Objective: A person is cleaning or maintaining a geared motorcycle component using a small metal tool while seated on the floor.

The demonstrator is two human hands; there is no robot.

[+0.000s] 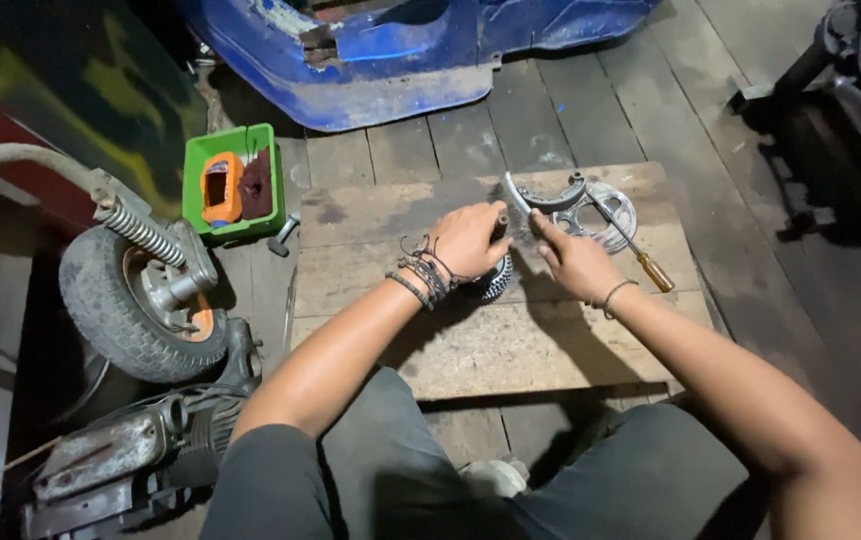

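- Person sits on the floor at a worn board (451, 350) laid across the planks; places below are given from this board.
- Left hand (466, 240), wrist stacked with bracelets, over the board's middle; fingers curled around a dark handle (500, 222) that pokes up past the knuckles.
- Under that hand, on the board: a toothed round part (496, 282), mostly hidden by the hand.
- Right hand (576, 262) just right of the left; thumb up, fingers folded in, pinching a thin metal blade (517, 195) that runs up toward the board's far edge.
- Far right part of the board: curved brake shoe (554, 199) lying on a round metal plate (606, 215).
- Screwdriver (636, 248) with amber handle lies slantwise across that plate, handle toward the board's right edge.
- Off the board's far left corner: green tray (199, 172) with an orange meter (221, 188) in it.
- Left of the board: small wheel (136, 300) with spring shock (139, 230); an engine (141, 450) nearer the person.
- Beyond the far edge: blue body panel (391, 60).
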